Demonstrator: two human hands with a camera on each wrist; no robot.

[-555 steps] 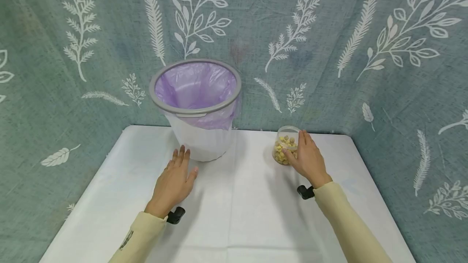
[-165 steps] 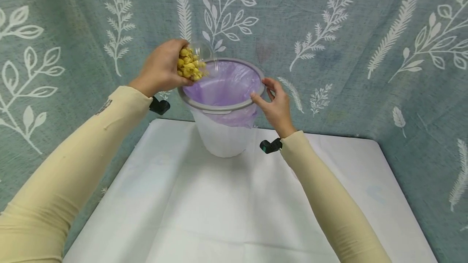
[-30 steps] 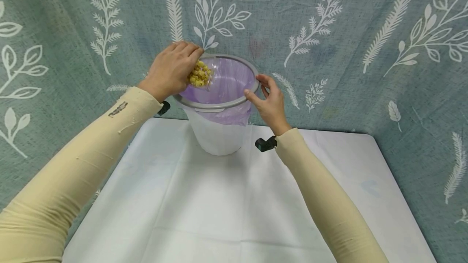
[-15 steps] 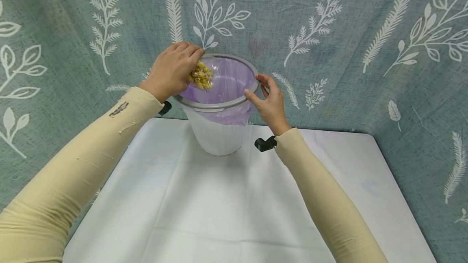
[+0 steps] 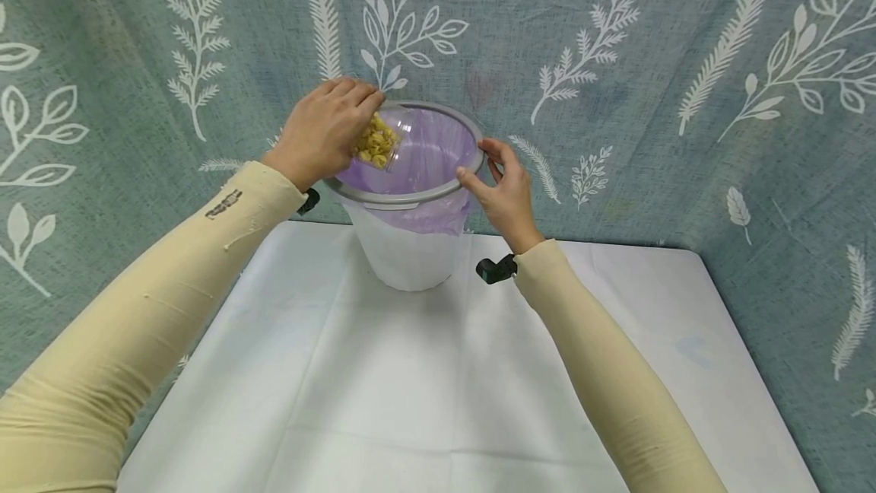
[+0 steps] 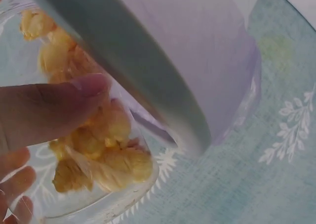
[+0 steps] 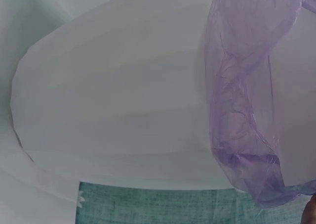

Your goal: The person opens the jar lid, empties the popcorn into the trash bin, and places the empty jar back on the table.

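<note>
My left hand (image 5: 322,131) grips a clear plastic jar (image 5: 385,139) of yellow snack pieces (image 5: 373,141), tipped mouth-down over the left side of a white bin (image 5: 404,249). The bin has a grey rim (image 5: 404,194) and a purple liner (image 5: 438,147). The left wrist view shows my thumb (image 6: 54,108) across the jar (image 6: 98,184), the pieces (image 6: 98,155) inside and the grey rim (image 6: 133,70) beside it. My right hand (image 5: 503,192) holds the bin's right rim with curled fingers. The right wrist view shows only the bin's white wall (image 7: 118,110) and the liner's overhang (image 7: 247,100).
The bin stands at the back of a table with a white cloth (image 5: 438,386). A teal backdrop with white leaf prints (image 5: 616,59) hangs close behind and at both sides. Black wrist camera mounts (image 5: 494,269) sit at my cuffs.
Over the last second the jar stays tipped over the bin and its pieces shift slightly. Earlier, the jar moved from the table beside my right hand into my left hand.
</note>
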